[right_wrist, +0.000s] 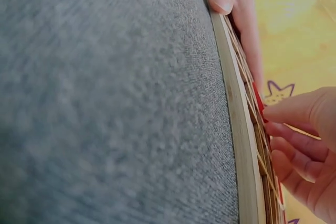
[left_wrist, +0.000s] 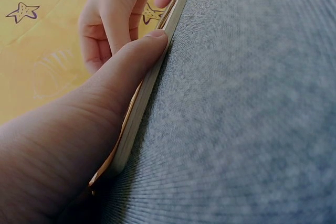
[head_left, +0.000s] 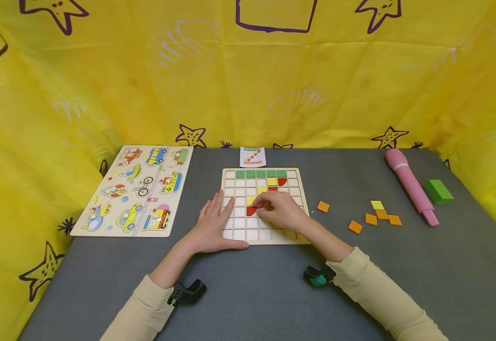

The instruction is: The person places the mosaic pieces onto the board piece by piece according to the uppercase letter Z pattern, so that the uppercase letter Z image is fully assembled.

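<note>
A square wooden grid board (head_left: 239,234) lies on the table. Along its top runs a row of green squares (head_left: 262,174), and yellow squares (head_left: 272,181) step down diagonally beside red quarter-circle pieces (head_left: 282,181). My left hand (head_left: 210,226) rests spread on the board's left side, its thumb on the front edge. Over the middle of the grid, the fingers of my right hand (head_left: 281,209) are curled, thumb and forefinger pinching a red quarter-circle piece (head_left: 251,211) at its cell. That red piece (right_wrist: 258,97) shows beside the thumb in the right wrist view. The hand hides some cells.
A small pattern card (head_left: 252,157) stands behind the board. Left lies a vehicle peg puzzle (head_left: 121,192). To the right are loose orange squares (head_left: 356,227), a yellow square (head_left: 377,204), a pink microphone-shaped object (head_left: 411,187) and a green block (head_left: 438,192). Yellow cloth hangs behind.
</note>
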The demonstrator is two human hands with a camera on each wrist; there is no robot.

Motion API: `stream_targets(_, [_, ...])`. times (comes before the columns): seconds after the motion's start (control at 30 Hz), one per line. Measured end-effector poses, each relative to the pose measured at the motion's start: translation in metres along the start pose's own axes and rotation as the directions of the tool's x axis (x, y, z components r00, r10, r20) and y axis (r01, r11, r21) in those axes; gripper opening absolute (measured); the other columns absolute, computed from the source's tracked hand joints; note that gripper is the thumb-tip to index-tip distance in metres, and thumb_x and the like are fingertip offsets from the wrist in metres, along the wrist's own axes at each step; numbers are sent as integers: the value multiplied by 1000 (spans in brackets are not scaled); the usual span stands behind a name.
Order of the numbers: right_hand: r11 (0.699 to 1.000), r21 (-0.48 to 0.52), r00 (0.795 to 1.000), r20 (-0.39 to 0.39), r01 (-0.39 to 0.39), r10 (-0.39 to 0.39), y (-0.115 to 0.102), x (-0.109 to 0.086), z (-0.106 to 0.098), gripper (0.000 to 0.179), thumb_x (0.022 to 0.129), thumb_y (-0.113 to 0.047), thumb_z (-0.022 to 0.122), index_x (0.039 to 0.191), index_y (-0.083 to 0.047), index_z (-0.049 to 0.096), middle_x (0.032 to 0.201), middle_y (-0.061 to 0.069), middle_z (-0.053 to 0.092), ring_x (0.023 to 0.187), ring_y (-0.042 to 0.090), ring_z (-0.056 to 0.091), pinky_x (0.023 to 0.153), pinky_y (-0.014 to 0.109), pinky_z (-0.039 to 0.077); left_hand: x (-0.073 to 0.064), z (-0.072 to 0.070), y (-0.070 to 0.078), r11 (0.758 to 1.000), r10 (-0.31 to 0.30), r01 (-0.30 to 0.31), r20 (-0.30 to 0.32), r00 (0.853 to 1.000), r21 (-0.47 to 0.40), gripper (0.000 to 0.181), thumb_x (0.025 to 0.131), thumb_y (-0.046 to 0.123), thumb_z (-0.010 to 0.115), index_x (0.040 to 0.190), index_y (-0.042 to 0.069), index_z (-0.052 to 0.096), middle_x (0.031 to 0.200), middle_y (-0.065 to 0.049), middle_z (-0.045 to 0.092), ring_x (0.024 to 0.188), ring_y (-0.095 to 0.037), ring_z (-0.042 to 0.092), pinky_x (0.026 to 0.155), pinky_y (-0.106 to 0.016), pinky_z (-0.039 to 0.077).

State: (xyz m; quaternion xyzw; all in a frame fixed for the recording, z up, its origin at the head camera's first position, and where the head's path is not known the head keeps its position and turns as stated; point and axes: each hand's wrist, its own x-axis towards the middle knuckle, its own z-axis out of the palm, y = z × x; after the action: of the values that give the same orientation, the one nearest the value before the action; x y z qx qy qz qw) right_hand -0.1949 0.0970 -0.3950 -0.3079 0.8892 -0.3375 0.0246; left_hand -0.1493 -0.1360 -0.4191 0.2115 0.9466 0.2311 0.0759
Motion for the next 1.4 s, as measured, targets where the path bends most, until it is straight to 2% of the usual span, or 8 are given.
stream_targets(0.23, [999, 36, 999, -45, -10, 11, 5, -10, -6, 11, 88, -9, 70, 99, -10, 73, 91, -4, 69, 79, 11, 59, 72, 31, 51, 1, 0, 3, 1000, 9, -9, -1, 1000, -4, 121, 70, 68, 74, 156, 5, 16, 160, -21, -10, 147, -35, -7, 116, -52, 0])
stream_targets(0.47, [994, 73, 991, -101, -76, 84, 18, -28, -25, 9, 90, -14, 68, 97, -15, 74, 95, -4, 69, 82, 14, 61, 71, 34, 49, 2, -3, 4, 999, 25, -25, 2, 1000, -21, 120, 71, 66, 74, 155, 3, 17, 160, -24, -8, 147, -37, -5, 115, -53, 0])
stream_targets(0.7, [986, 80, 980, -127, -145, 155, 38, -53, -48, 9, 90, -15, 69, 98, -15, 74, 89, -3, 66, 80, 17, 57, 71, 33, 47, 2, -5, 1, 998, 20, -19, 23, 1000, -56, 118, 72, 62, 75, 156, 4, 16, 160, -24, -10, 147, -37, -7, 114, -55, 1])
stream_targets(0.83, [983, 44, 970, -158, -178, 183, 52, -72, -62, 10, 91, -13, 69, 100, -11, 73, 91, 0, 65, 82, 18, 58, 74, 35, 50, 2, -7, 0, 997, 26, -23, 33, 999, -76, 116, 73, 59, 75, 156, 3, 16, 159, -24, -11, 147, -37, -8, 114, -56, 1])
stream_targets(1.03, [973, -44, 955, -207, -227, 213, 74, -101, -90, 14, 91, -12, 68, 104, -8, 72, 103, 9, 68, 91, 28, 65, 81, 47, 52, 1, -7, -1, 997, 16, -13, 48, 999, -77, 114, 75, 57, 75, 156, 3, 15, 159, -24, -12, 147, -35, -11, 114, -56, 0])
stream_targets(1.23, [960, -141, 946, -257, -241, 199, 95, -129, -116, 19, 90, -11, 68, 108, -4, 70, 111, 21, 65, 97, 39, 56, 81, 52, 42, 1, -7, -1, 996, 18, -14, 45, 999, -92, 114, 75, 57, 75, 156, 4, 15, 160, -23, -12, 147, -34, -11, 114, -55, -1])
stream_targets(1.4, [947, -150, 933, -270, -283, 236, 111, -142, -129, 27, 90, -10, 65, 114, 4, 64, 119, 34, 54, 113, 53, 42, 94, 66, 28, 0, -7, 0, 995, 21, -16, 46, 999, -101, 114, 75, 56, 76, 156, 3, 15, 160, -22, -12, 147, -34, -11, 114, -55, -2])
